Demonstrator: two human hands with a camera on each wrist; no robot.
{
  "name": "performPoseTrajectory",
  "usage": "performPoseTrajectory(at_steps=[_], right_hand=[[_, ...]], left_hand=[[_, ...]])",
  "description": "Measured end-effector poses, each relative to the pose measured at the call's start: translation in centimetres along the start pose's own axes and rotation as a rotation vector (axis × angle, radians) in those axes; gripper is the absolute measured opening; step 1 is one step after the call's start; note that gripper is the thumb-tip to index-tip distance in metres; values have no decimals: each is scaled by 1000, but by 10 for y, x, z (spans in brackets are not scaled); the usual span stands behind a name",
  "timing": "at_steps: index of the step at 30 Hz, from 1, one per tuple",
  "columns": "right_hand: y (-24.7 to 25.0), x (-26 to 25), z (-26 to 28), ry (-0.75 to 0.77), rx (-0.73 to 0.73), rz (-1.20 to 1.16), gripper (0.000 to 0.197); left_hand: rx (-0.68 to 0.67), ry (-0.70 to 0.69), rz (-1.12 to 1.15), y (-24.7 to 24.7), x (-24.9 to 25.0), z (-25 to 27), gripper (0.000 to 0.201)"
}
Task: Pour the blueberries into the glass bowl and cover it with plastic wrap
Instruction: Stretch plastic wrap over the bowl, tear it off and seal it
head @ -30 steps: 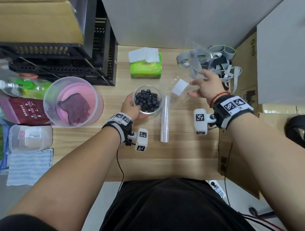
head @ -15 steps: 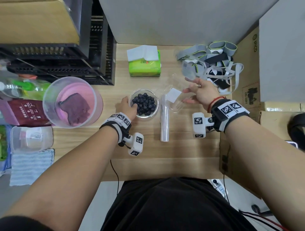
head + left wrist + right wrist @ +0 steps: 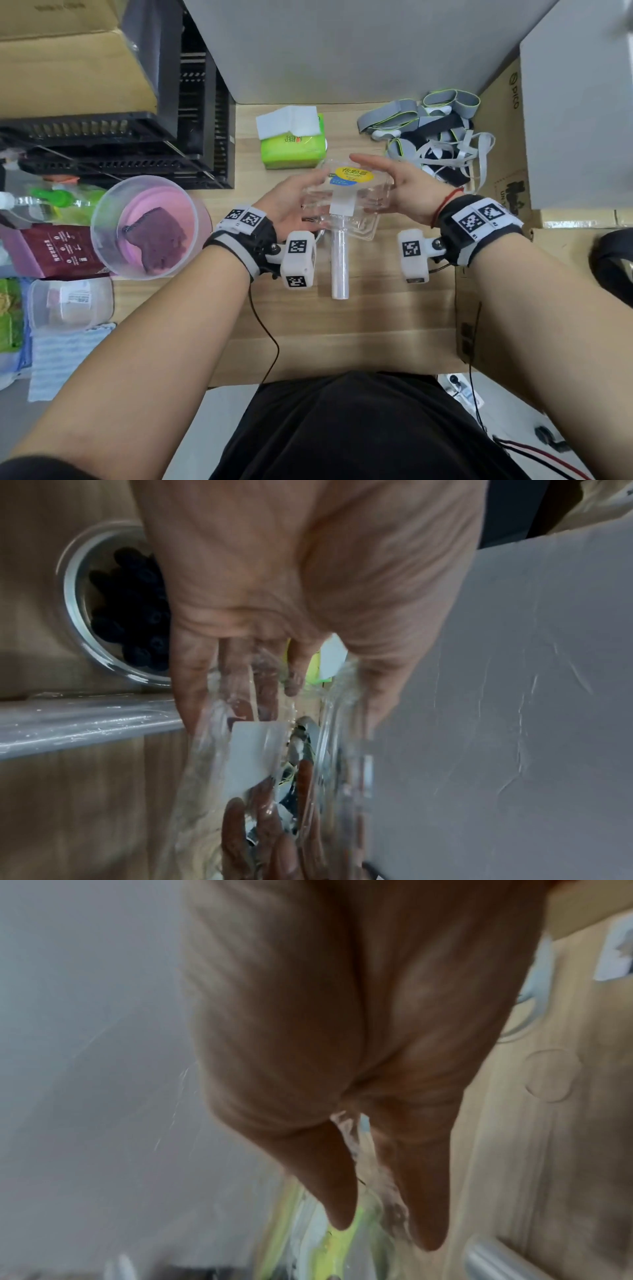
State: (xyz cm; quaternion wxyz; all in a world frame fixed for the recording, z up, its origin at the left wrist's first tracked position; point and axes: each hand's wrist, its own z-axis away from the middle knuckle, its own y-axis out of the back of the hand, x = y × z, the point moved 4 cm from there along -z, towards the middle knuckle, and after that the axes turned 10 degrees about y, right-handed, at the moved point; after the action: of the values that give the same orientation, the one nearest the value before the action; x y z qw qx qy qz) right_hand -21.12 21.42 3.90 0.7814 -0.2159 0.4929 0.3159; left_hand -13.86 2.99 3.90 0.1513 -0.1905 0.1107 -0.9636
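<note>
Desk [image 3: 376, 308] fills mid-frame in the head view; pink tub [image 3: 150, 226] at left, tissue pack [image 3: 291, 150] and strap pile [image 3: 435, 144] along the top. At centre, the empty clear clamshell [image 3: 349, 198] is held above the desk between both hands: left hand [image 3: 291, 202] on its left side, right hand [image 3: 411, 192] on its right, fingers of both fairly straight and pressing the plastic rather than wrapped round it. Wrap roll [image 3: 339, 263] lies on the desk just below the clamshell, pointing toward the viewer. Glass bowl [image 3: 85, 610], hidden under the left hand in the head view, shows at left of the left wrist view on the desk, blueberries [image 3: 133, 610] inside. Judgement: pouring done; clamshell being closed or cleared away. Next: set it aside, take the roll, draw a sheet over the bowl.
</note>
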Motion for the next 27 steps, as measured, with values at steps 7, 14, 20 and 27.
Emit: performPoseTrajectory(at_steps=[7, 14, 20, 27], right_hand=[[7, 9, 11, -172, 196, -534, 35], [-1, 25, 7, -155, 205, -355, 28], [7, 41, 16, -141, 292, -366, 19], [20, 54, 25, -151, 453, -346, 9]], left_hand=[[111, -205, 128, 4, 4, -8, 29], [101, -249, -3, -13, -3, -21, 34], [171, -281, -63, -20, -15, -33, 32], [120, -242, 80, -31, -18, -41, 37]])
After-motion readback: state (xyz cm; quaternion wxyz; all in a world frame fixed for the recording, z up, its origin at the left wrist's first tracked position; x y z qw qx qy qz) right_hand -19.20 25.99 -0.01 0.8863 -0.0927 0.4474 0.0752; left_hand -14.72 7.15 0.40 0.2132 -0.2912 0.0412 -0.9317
